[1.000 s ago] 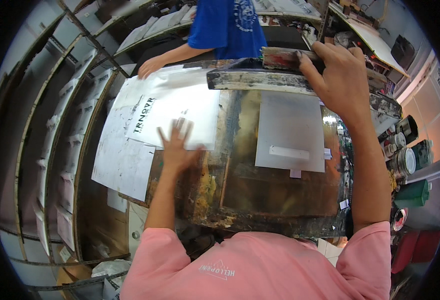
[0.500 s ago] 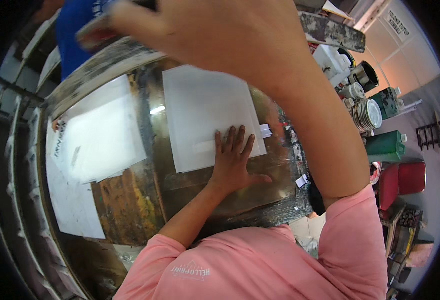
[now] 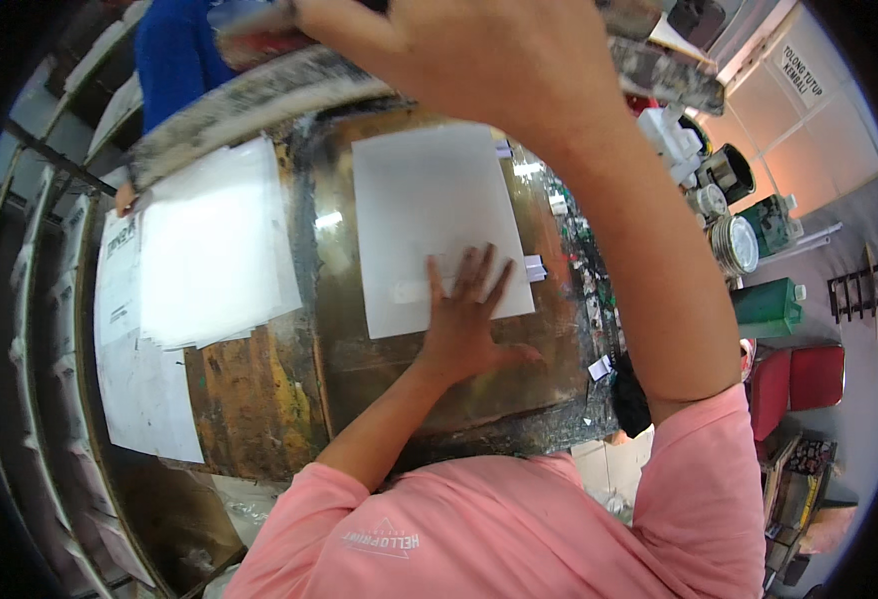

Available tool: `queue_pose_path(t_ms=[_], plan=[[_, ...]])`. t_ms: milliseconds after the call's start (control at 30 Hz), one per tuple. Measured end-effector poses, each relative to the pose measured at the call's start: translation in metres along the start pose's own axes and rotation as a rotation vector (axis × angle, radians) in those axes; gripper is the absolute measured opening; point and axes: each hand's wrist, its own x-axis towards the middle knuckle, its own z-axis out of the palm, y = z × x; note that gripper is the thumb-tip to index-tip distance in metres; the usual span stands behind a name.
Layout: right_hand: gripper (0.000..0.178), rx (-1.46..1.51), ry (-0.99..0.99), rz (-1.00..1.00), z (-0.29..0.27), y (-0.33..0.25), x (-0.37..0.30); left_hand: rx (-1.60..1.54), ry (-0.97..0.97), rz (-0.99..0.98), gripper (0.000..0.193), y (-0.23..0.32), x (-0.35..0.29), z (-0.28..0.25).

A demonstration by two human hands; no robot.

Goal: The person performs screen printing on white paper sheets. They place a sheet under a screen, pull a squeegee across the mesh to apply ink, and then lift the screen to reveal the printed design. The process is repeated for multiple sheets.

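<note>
My left hand (image 3: 459, 314) lies palm down with spread fingers on the lower part of a white translucent sheet (image 3: 424, 195). The sheet lies on a shiny brown work surface (image 3: 379, 399), its right edge by two small folded white tabs (image 3: 536, 268). My right forearm crosses over the sheet's right side, and my right hand (image 3: 459, 45) is raised at the top of the view. Its fingers are cut off or blurred, so its grip cannot be made out. Near its thumb is a blurred grey and reddish thing (image 3: 259, 40).
A stack of white sheets (image 3: 214, 240) lies left on the table. A co-worker in blue (image 3: 174, 60) stands beyond, a hand (image 3: 124, 198) at the stack's edge. A paint-stained bar (image 3: 249, 120) spans the far side. Cans (image 3: 731, 245) and a green jerrycan (image 3: 769, 307) stand right.
The sheet under my left hand has shifted slightly right and straightened against the tabs; a second tab now shows. My raised right hand has moved slightly right in view. The whole view has shifted a little.
</note>
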Motion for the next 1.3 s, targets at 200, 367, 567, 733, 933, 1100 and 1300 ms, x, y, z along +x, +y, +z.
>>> queue_pose_path(t_ms=[200,367,567,733,933,1100,1300], plan=[[0.069,-0.079,0.007,0.057,0.023,-0.036,-0.086,-0.961,0.604,-0.526,0.108,-0.055,-0.042,-0.177],[0.037,0.107,-0.449,-0.031,0.055,-0.049,-0.21,-0.538,0.319,-0.653,0.114,-0.069,-0.118,-0.152],[0.036,0.269,-0.561,0.165,0.104,-0.083,-0.275,0.237,0.183,-0.587,0.116,-0.098,-0.16,-0.095],[0.047,0.221,-0.371,0.102,0.158,-0.054,-0.262,0.292,0.132,-0.564,0.121,-0.111,-0.168,-0.092],[0.038,0.151,-0.324,0.081,0.273,0.036,-0.164,0.279,0.099,-0.623,0.126,-0.105,-0.166,-0.097],[0.05,0.218,-0.515,0.053,0.311,0.113,-0.071,0.094,0.199,-0.634,0.138,-0.101,-0.173,-0.092],[0.05,0.142,-0.41,0.017,0.343,0.153,-0.031,-0.138,0.485,-0.63,0.141,-0.1,-0.186,-0.062]])
